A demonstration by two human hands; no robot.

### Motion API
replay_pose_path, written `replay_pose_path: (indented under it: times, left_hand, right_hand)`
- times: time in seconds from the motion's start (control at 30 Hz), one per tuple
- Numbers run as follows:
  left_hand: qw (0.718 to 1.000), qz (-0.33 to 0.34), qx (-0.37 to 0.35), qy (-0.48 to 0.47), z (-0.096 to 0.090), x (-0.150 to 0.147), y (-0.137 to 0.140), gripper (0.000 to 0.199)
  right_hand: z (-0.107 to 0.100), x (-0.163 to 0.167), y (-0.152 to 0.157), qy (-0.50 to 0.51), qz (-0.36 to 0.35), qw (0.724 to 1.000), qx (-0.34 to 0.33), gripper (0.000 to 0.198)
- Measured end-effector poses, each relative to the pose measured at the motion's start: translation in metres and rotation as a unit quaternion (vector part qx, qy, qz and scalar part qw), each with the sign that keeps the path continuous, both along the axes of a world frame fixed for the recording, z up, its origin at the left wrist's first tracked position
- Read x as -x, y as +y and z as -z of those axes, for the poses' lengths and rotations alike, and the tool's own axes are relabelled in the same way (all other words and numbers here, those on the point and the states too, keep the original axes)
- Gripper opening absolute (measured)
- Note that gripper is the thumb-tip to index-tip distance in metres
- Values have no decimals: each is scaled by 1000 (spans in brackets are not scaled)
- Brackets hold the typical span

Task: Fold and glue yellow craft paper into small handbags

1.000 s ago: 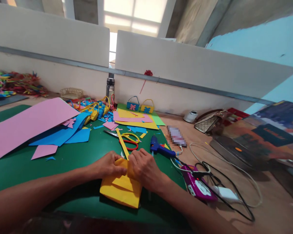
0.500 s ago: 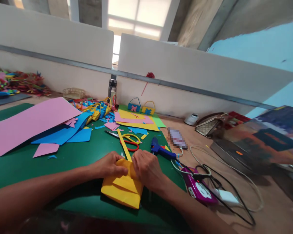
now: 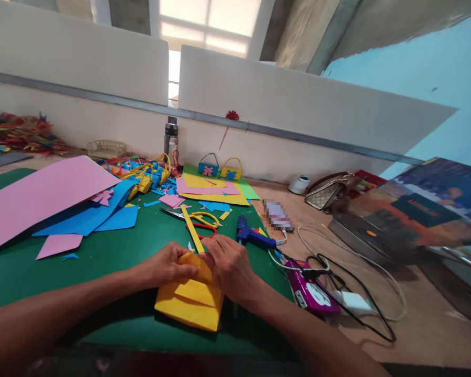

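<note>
A folded yellow paper bag (image 3: 190, 306) lies at the front of the green mat, its upper end between my two hands. My left hand (image 3: 172, 267) pinches its upper left edge, thumb on top. My right hand (image 3: 230, 267) is closed over the upper right corner, and its fingertips are partly hidden. Just beyond my hands a narrow yellow paper strip (image 3: 192, 229) slants away across the mat. It passes over the scissors (image 3: 204, 222), which have red and yellow handles. A blue glue gun (image 3: 253, 235) lies to the right of them.
Pink sheets (image 3: 51, 193) and blue sheets (image 3: 90, 214) cover the mat's left side. Two small finished paper bags (image 3: 231, 172) stand at the back by the wall. On the right are a phone (image 3: 278, 214), a purple power strip (image 3: 308, 290) with tangled cables, and a handbag (image 3: 329, 191).
The camera view has turned slightly, so the scene sits further left. My hands stay on the yellow paper bag, with my right fingers shifted a little over its top edge.
</note>
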State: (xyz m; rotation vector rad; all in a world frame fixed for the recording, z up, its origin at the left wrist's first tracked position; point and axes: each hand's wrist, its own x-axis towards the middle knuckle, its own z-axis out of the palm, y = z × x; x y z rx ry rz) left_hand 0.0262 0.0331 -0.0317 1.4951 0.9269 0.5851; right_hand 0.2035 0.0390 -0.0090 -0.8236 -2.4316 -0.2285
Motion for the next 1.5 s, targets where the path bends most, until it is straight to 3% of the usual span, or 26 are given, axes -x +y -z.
replay_pose_path:
  times: [0.17, 0.27, 0.57, 0.73, 0.93, 1.2, 1.5]
  left_hand:
    - [1000, -8, -22, -3, -2, -1, -2, 25]
    - [1000, -17, -4, 5, -4, -1, -3, 26]
    - [991, 3, 121, -50, -11, 5, -2, 29]
    - [995, -16, 92, -47, -11, 6, -2, 35]
    - [995, -19, 95, -38, -14, 4, -4, 38]
    - [994, -19, 94, -53, -14, 3, -2, 35]
    - [994, -11, 77, -83, -7, 4, 1, 30]
  right_hand:
    - [-3, 6, -3, 65, 24, 972, 225, 10]
    - [-4, 9, -5, 77, 29, 953, 291, 23]
    - [-7, 8, -3, 116, 48, 939, 321, 27]
    - [-7, 8, -2, 134, 64, 919, 366, 29]
    - [-7, 9, -2, 138, 52, 871, 469, 12]
    - [-16, 5, -3, 132, 24, 864, 486, 25]
    - [-12, 3, 3, 148, 48, 884, 440, 24]
